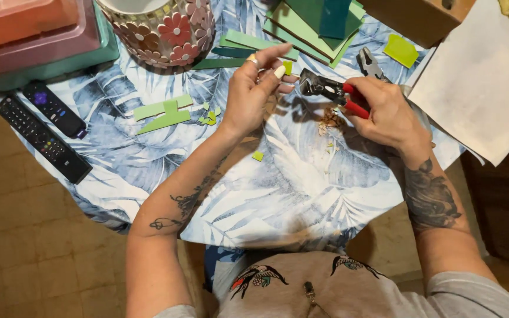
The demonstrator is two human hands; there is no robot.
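Black remotes (42, 126) at left edge; centre frame, left hand (253, 94) pinching small green tile chip (288, 67); right of it, right hand (384, 112) clamped round red-handled nippers (331, 91). Likely risk: chip slipping from fingertips, shards flying once bitten.

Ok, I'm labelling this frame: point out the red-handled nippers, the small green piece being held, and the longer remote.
red-handled nippers (332, 91), head view, on the black head.
small green piece (288, 67), head view, its middle.
longer remote (42, 139), head view, mid keypad.
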